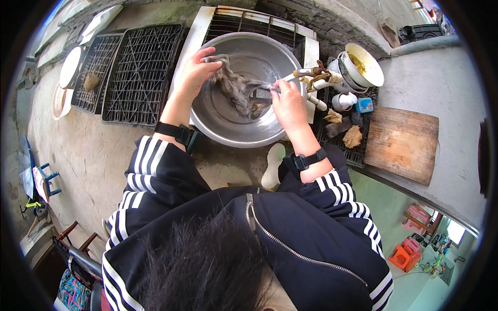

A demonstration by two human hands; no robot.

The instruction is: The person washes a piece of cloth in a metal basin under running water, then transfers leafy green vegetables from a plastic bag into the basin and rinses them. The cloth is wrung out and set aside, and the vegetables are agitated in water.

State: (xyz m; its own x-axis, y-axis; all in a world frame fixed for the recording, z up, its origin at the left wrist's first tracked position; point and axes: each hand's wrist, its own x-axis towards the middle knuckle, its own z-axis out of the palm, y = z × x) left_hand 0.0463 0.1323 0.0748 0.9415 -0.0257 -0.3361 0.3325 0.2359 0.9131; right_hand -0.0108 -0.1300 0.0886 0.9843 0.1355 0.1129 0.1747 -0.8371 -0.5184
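A wide metal basin is before me, with a little water that looks shallow at its bottom. My left hand is over the basin's left rim, pinching one end of a wet grey cloth between thumb and fingers. Across the basin, my right hand grips the cloth's other end near the right rim. Between the two hands the cloth sags in bunched, slightly blurred folds towards the bottom. A darker brownish patch shows below it; whether that belongs to the cloth I cannot tell.
Under the basin is a white-edged stand with a metal rack. White taps jut close by the right rim. Further right are an enamel bowl, a blue box and a wooden board. Black plastic crates lie left.
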